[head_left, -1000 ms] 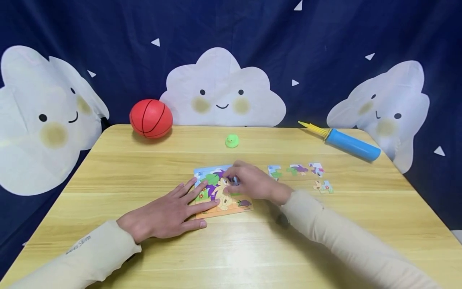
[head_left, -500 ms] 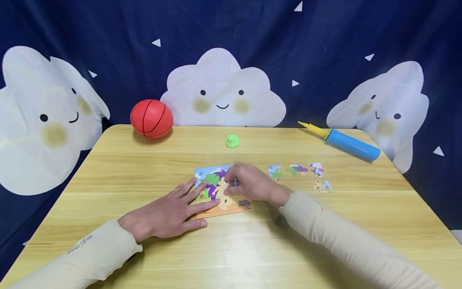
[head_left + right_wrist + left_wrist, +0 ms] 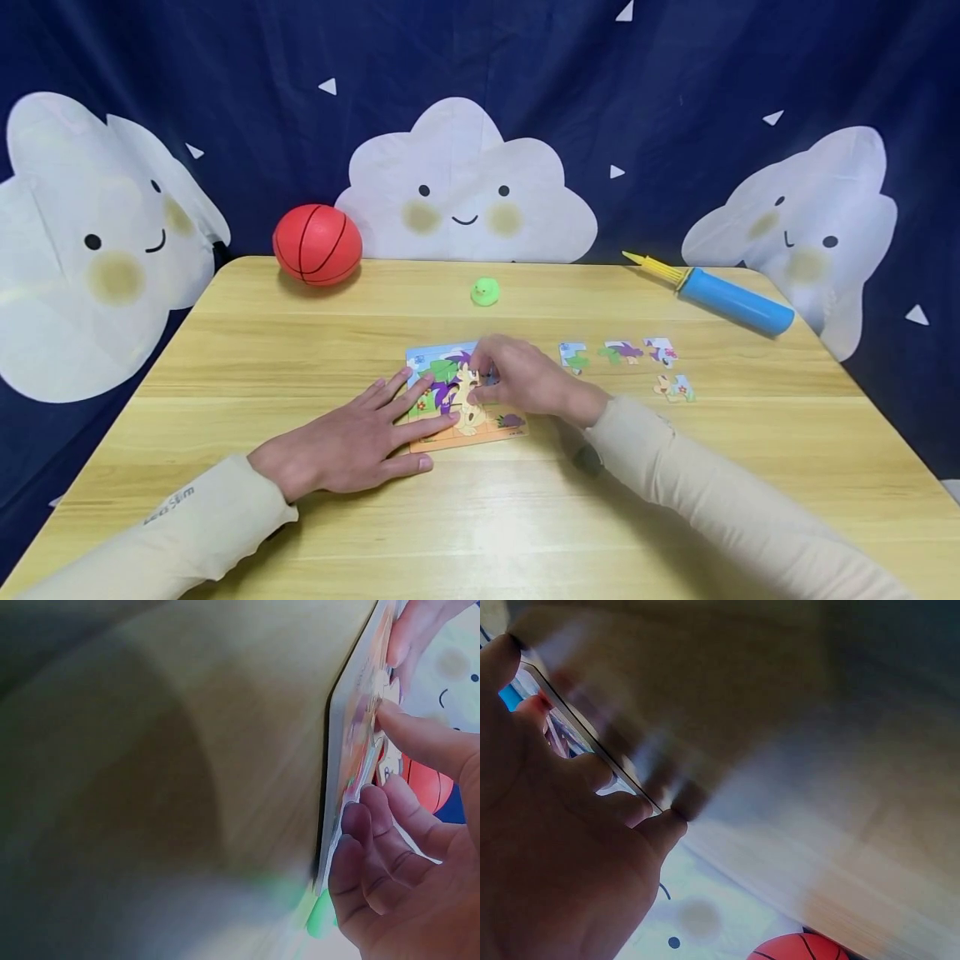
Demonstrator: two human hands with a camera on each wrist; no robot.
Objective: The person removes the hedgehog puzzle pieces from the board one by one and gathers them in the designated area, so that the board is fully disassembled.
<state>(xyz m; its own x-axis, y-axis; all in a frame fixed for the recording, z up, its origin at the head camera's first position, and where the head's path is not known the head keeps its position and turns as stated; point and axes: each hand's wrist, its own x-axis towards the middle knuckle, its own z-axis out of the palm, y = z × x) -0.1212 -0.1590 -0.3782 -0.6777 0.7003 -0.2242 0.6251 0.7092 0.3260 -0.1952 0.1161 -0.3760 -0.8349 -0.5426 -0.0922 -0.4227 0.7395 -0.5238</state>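
A flat jigsaw puzzle with a purple-haired cartoon figure lies at the middle of the table. My left hand rests on its left side, fingers spread and straight; the left wrist view shows those fingertips along the board's edge. Over the puzzle's right half, my right hand pinches a puzzle piece between thumb and forefinger. In the right wrist view that piece stands tilted up from the board. The right hand hides much of the puzzle's upper right. Several loose puzzle pieces lie to the right.
A red ball with black lines sits at the table's back left. Behind the puzzle is a small green rubber duck. A blue hand pump with a yellow nozzle lies at the back right. A dark blue cloud-print curtain hangs behind the table.
The right fingers have shifted slightly over the puzzle, and the pinched piece appears moved a little. The left hand stays put. The loose pieces lie as before.
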